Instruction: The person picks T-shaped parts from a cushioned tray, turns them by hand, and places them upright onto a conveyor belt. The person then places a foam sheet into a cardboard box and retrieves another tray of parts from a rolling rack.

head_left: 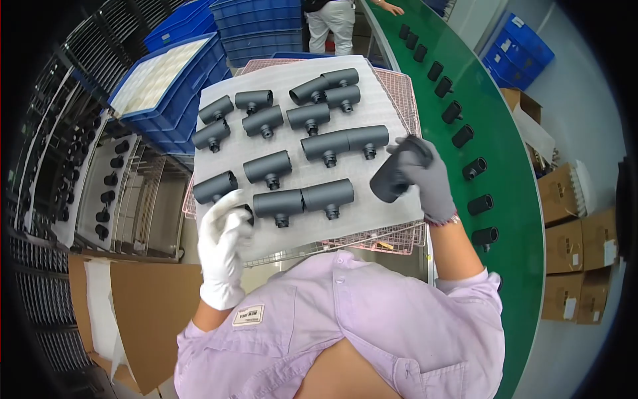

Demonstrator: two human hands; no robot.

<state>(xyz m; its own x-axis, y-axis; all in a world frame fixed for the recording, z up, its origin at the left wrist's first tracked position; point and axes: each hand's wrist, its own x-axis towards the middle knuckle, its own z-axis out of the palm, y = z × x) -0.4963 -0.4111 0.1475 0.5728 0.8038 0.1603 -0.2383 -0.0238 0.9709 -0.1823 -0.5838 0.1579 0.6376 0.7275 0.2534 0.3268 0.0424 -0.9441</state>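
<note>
My left hand [224, 243], in a white glove, is at the lower left of the white sheet [232, 156]. Its fingers are curled round a dark grey fitting [248, 213], mostly hidden by the glove. My right hand [428, 176], in a grey glove, grips a dark grey tube fitting [387, 182] tilted over the sheet's right edge. Several T-shaped fittings lie in rows on the sheet, such as one [267, 166] near the middle and a joined-looking pair [329, 195] at the front. Another fitting [216, 186] lies just beyond my left hand.
A green conveyor [512, 279] on the right carries a line of black fittings [474, 167]. Blue crates [166, 110] stand at the back left, beside a metal rack [159, 219]. An open cardboard box [146, 306] is at lower left. A person [331, 26] stands behind the sheet.
</note>
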